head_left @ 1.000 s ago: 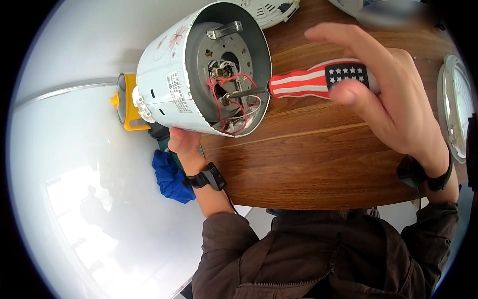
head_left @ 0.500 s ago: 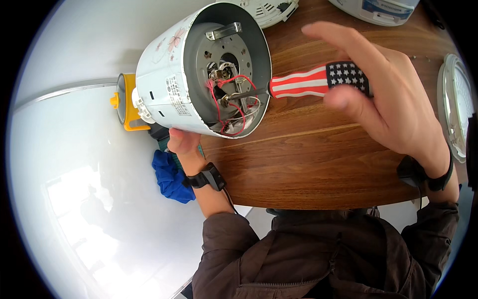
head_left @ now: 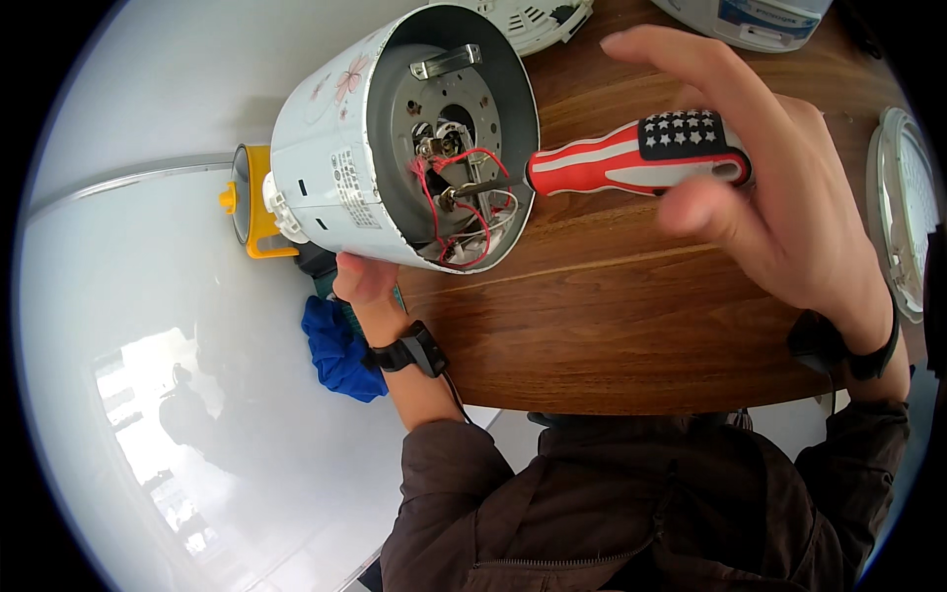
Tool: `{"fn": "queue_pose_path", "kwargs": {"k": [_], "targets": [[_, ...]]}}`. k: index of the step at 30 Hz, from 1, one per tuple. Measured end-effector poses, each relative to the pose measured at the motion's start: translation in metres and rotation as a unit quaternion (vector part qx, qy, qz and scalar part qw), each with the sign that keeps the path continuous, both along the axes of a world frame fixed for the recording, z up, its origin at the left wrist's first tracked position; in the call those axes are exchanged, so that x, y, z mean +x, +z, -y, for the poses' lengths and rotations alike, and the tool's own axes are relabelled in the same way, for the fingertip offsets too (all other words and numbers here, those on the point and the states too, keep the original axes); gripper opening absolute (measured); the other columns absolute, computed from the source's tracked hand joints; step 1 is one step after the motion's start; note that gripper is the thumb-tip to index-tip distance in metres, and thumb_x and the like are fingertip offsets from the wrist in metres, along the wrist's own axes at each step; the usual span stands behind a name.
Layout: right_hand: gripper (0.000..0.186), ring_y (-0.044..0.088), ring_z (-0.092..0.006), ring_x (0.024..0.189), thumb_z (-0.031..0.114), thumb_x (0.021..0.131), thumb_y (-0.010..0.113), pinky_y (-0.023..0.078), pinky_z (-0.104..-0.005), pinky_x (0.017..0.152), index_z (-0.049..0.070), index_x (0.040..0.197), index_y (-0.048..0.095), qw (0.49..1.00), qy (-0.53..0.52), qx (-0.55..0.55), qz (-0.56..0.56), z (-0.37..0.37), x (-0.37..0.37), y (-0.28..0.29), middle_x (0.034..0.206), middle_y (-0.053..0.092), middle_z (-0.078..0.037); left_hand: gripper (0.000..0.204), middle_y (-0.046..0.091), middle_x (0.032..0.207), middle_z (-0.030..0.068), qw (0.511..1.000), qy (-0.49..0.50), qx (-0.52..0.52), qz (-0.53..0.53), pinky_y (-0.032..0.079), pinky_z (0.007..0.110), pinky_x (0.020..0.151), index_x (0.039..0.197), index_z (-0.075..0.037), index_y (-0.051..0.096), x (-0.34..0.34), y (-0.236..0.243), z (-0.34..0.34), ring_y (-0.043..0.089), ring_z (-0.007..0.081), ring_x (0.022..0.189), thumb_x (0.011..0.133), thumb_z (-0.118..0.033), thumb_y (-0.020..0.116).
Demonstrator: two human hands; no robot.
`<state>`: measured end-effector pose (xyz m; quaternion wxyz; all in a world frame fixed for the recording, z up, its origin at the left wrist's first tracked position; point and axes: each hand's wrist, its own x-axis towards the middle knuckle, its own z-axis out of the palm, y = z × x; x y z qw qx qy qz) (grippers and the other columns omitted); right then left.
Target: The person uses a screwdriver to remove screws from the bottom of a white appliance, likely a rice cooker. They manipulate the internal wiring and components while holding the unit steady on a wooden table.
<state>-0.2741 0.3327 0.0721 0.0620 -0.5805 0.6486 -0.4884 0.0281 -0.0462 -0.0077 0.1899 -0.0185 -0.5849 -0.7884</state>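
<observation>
A white metal housing of a kettle-like appliance, with a flower print and a label, lies tilted so its open end faces right. Inside show a grey round plate, a metal bracket and red and white wires. My left hand holds the housing from beneath, its fingers mostly hidden. A screwdriver with a red, white and black starred handle reaches into the open end, its tip at a fitting beside the wires. My right hand cups the handle's butt loosely, thumb and forefinger lifted off it.
Behind the housing lies a vented white plastic part. A white container stands at the far right, a round pale lid at the right edge. Left are a yellow-and-grey object and a blue cloth. Everything is around a brown wooden table.
The screwdriver handle has turned about its axis, its starred part showing a different side. My right thumb and forefinger have spread slightly. The housing and my left hand stay nearly still.
</observation>
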Motion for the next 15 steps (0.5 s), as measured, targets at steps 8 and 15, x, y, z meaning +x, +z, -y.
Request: {"fn": "queue_pose_path", "kwargs": {"k": [8,15], "targets": [[0.062,0.066,-0.0234,0.092,-0.003,0.071,0.077,0.051,-0.0331,0.075,0.0,0.13,0.06,0.994,0.052,-0.029,-0.088,0.002,-0.008,0.01,0.103,0.064,-0.013,0.083,0.046,0.156,0.012,1.0,0.021,-0.004,-0.007,0.035,0.054,0.118,0.157,-0.004,0.034,-0.004,0.001,-0.003,0.046,0.0336,0.142,0.095,-0.05,0.065],[0.062,0.065,-0.0257,0.081,0.0,0.07,0.079,0.051,-0.0355,0.07,0.002,0.13,0.061,0.999,-0.005,0.026,0.027,-0.001,0.007,0.008,0.098,0.066,-0.014,0.083,0.047,0.155,0.012,1.0,0.01,0.003,-0.015,0.035,0.053,0.118,0.156,-0.004,0.035,-0.004,0.0,-0.004,0.046,0.0332,0.141,0.095,-0.05,0.065]]}}
